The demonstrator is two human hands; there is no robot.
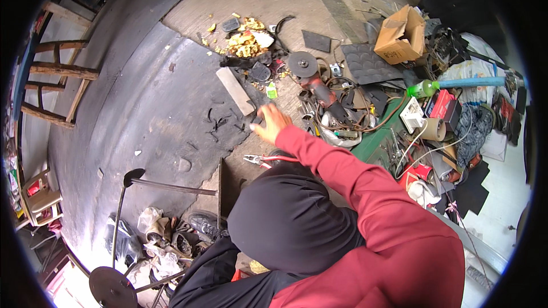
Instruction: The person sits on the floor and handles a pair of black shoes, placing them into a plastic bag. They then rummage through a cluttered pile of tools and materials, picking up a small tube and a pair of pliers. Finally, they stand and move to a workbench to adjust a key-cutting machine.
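Observation:
From the lower right my red-sleeved right arm reaches forward, and my right hand (272,124) is low over the floor with thumb and fingers apart. A small dark piece shows at its fingertips; whether I touch it cannot be made out. Just beyond them lies a flat grey bar (234,90), its near end close to my fingers. Thin black scraps (217,122) are scattered to the left of the hand. Pliers with red handles (268,160) lie below it, near my black-clothed knee (285,222). My left hand is out of sight.
An angle grinder (318,85) lies beyond my hand among cords. Yellow foam scraps (246,43) are heaped farther off. At right are a cardboard box (401,34), a green bottle (421,88) and piled clutter. A metal frame with round discs (113,288) stands at lower left.

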